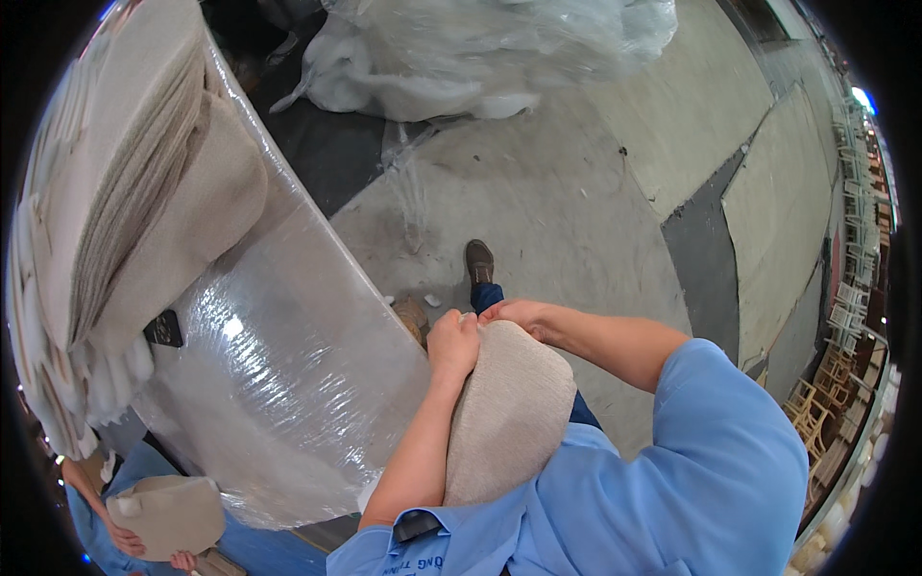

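Note:
A beige fabric seat cushion (509, 408), broad and rounded at its corners, leans against the front of my body. Its far edge is pinched by my left hand (452, 346), whose fingers are closed on the fabric at the corner. Right beside it, my right hand (519, 315) grips the same edge with bent fingers. The two hands nearly touch, and the fingertips are partly hidden. To the left, stacked beige fabric pieces (144, 182) lie on a table wrapped in clear plastic film (288, 384).
A small black object (164, 329) lies by the stack. Clear plastic bags with white stuffing (480, 58) are on the floor ahead. Flat sheets (778, 221) cover the floor at right, with wooden chair frames (826, 403) beyond. At lower left another person's hands hold a beige cushion (168, 516).

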`<action>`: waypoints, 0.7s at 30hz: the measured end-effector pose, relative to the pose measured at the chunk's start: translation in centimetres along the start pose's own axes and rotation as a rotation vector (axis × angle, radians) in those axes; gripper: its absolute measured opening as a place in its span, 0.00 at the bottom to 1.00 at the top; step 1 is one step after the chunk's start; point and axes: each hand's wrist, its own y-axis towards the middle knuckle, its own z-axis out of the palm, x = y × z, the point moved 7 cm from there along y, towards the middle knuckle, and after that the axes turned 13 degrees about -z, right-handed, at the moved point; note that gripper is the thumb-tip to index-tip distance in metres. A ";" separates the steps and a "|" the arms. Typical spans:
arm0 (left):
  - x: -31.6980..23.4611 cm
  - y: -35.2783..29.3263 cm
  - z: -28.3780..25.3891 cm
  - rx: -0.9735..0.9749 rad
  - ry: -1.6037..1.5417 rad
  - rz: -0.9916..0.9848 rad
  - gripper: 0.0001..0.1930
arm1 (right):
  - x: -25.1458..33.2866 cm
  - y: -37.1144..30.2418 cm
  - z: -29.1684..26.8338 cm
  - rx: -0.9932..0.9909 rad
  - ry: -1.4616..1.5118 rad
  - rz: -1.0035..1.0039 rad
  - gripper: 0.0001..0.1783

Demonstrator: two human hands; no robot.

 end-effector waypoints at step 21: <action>-2.7 -4.0 -2.7 -0.001 0.201 0.002 0.17 | -1.1 -0.7 2.6 0.004 0.303 0.041 0.09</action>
